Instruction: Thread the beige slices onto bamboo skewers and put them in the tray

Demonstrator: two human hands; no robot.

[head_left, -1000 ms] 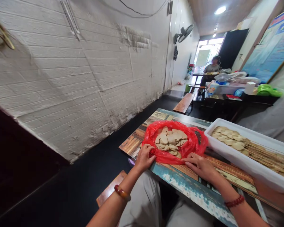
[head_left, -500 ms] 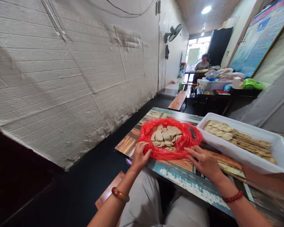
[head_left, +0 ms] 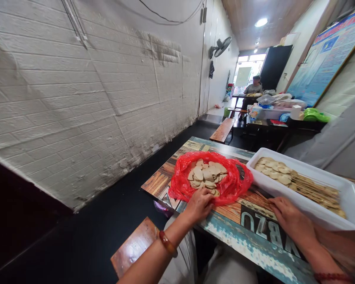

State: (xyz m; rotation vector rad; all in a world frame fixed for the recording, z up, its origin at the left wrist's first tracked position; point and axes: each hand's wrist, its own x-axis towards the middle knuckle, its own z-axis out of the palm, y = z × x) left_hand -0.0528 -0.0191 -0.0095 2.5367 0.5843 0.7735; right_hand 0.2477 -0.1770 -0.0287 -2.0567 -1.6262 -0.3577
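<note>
A crumpled red plastic bag (head_left: 180, 177) lies spread open on the table, with a heap of thin, pale beige oval slices (head_left: 207, 173) inside. My left hand (head_left: 199, 205) is at the bag's near edge, fingers curled onto the nearest slices; its fingertips are partly hidden. To the right, my right hand (head_left: 292, 219) rests low over the tabletop with thumb and fingers pinched together at the end of thin bamboo skewers (head_left: 262, 194). Beyond it stands a white plastic tray (head_left: 353, 197) holding skewered slices (head_left: 273, 169), their sticks lying side by side.
The patterned table (head_left: 225, 227) has a worn blue near edge. A wooden bench (head_left: 136, 244) is at lower left, another bench (head_left: 223, 130) farther ahead. A white brick-pattern wall (head_left: 106, 98) runs along the left. A person (head_left: 253, 88) sits at a far table.
My left hand has moved right from the bag's rim to the slices. My right hand has left the bag and moved right and down, to the skewers beside the tray.
</note>
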